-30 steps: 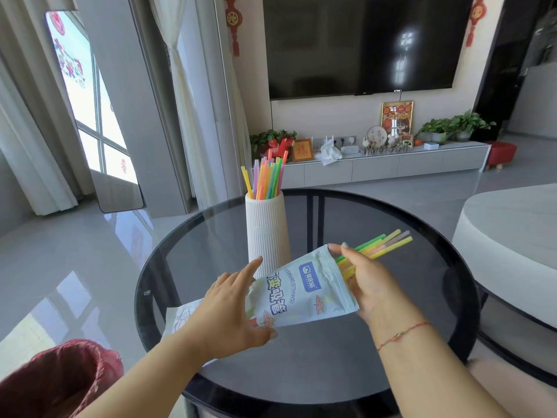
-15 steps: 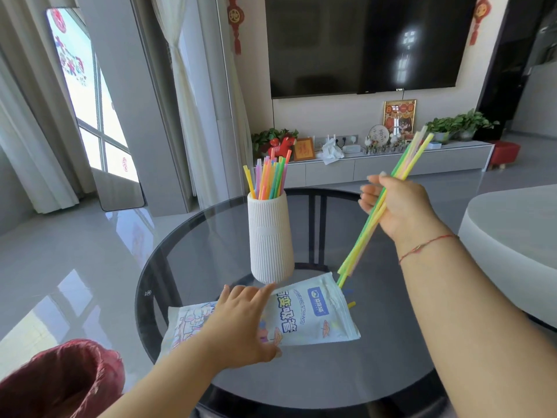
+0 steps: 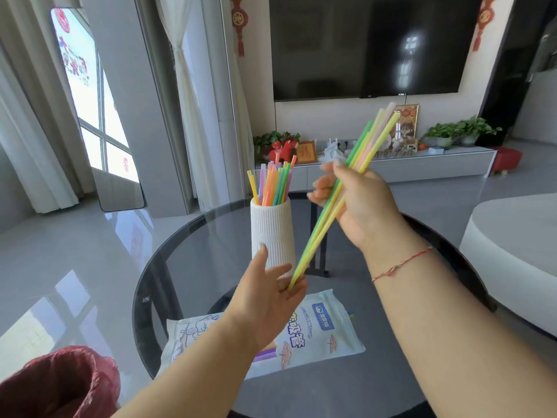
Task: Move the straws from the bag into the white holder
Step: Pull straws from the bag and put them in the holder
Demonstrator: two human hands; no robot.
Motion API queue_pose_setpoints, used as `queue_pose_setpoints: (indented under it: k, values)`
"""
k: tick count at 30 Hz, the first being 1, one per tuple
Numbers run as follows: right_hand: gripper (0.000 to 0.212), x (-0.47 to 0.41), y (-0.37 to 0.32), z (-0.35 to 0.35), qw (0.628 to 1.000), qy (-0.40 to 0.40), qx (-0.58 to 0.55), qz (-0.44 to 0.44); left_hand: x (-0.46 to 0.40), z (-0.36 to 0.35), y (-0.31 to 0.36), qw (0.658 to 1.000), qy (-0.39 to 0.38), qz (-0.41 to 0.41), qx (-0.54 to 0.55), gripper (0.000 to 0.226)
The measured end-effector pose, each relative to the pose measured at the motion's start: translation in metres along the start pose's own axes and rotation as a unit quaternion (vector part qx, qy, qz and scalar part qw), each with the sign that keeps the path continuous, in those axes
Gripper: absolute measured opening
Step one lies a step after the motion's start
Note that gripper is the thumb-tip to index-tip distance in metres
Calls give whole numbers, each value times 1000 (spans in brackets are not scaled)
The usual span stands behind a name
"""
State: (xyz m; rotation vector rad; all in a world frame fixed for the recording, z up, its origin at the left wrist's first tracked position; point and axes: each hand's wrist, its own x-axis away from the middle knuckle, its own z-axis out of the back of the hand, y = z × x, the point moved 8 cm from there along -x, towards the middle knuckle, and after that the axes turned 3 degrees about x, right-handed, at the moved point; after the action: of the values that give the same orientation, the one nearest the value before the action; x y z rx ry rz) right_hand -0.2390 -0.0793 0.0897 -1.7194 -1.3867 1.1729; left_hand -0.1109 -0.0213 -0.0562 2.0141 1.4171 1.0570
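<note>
Round glass table under everything, same spot. Straw bag lying flat down there now, below and just behind the left hand, no longer pinned like half a second ago; purple straw ends poking out of it near the left wrist, so more left to move.

White holder standing upright just past the left hand's fingertips, already stuffed with colourful straws. Hasn't budged.

Fresh bundle of straws, green, yellow and pink, fully clear of the bag, tilted steeply: top ends up and to the right, bottom ends down at the left palm.

Right hand closed around the middle of that bundle, lower and closer to the holder than a moment ago. Left hand lifted off the bag, palm open, fingers spread, bottom tips of the bundle touching it. Looks like evening up the ends before dropping them in. Next bit probably: lift, tip upright, slide into the holder alongside the rest.
</note>
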Motion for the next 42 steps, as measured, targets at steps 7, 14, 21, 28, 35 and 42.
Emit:
queue_pose_setpoints:
  k: [7,14,21,28,35,42]
  values:
    - [27,-17,-20,-32,998,-48,-35,36,7,-11,66,940,78,-234,-234,36]
    - [28,-58,-52,-61,993,-47,-40,104,-17,-18,131,821,171,-339,-427,83]
    - [26,-73,-34,-75,977,-66,149,141,-54,-24,136,837,142,-289,-442,54]
    - [32,-89,20,-73,888,-124,437,79,-55,-21,134,811,165,-315,-464,46]
    - [55,-75,-31,-77,911,-64,343,219,-56,-19,133,802,163,-318,-479,51]
    - [53,-40,11,-98,706,-205,625,263,-59,-18,133,799,160,-316,-486,49]
